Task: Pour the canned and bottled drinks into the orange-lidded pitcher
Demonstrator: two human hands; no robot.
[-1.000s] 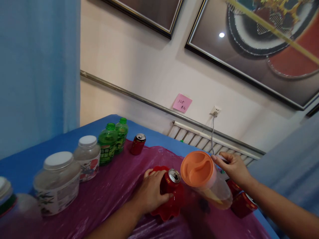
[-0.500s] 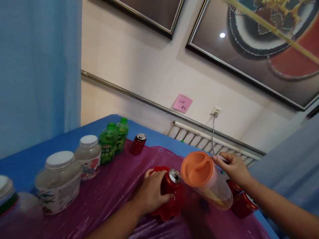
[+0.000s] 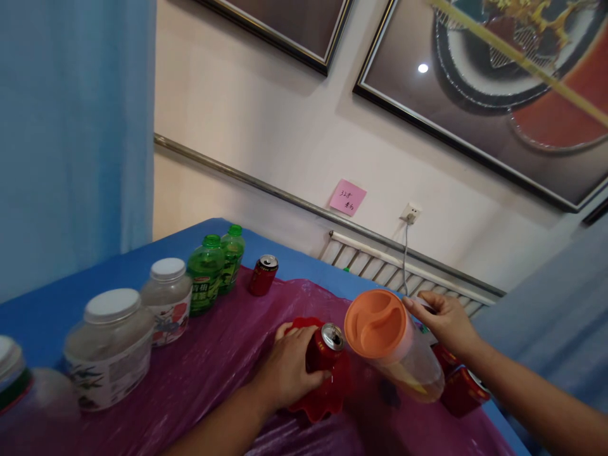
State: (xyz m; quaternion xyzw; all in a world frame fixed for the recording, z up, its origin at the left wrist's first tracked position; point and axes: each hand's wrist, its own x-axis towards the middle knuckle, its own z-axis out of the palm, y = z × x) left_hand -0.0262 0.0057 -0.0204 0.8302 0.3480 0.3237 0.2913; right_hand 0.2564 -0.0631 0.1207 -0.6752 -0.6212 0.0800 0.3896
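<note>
indoor room, exact kind unclear: framed pictures (image 3: 479, 95), radiator (image 3: 367, 259), wall socket (image 3: 411, 213), blue curtains (image 3: 76, 133)

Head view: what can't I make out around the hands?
In the head view:
Red can, base: obscured by the left hand; resting or lifted, unclear.
Red dish: partly behind that hand.
Pitcher, handle: mostly hidden by the right hand.
Leftmost jar: cut off by the left edge.

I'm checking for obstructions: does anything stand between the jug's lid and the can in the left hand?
Nothing visible does: the lid, facing the can, appears close beside its top, and the left hand grips from the opposite side.
</note>
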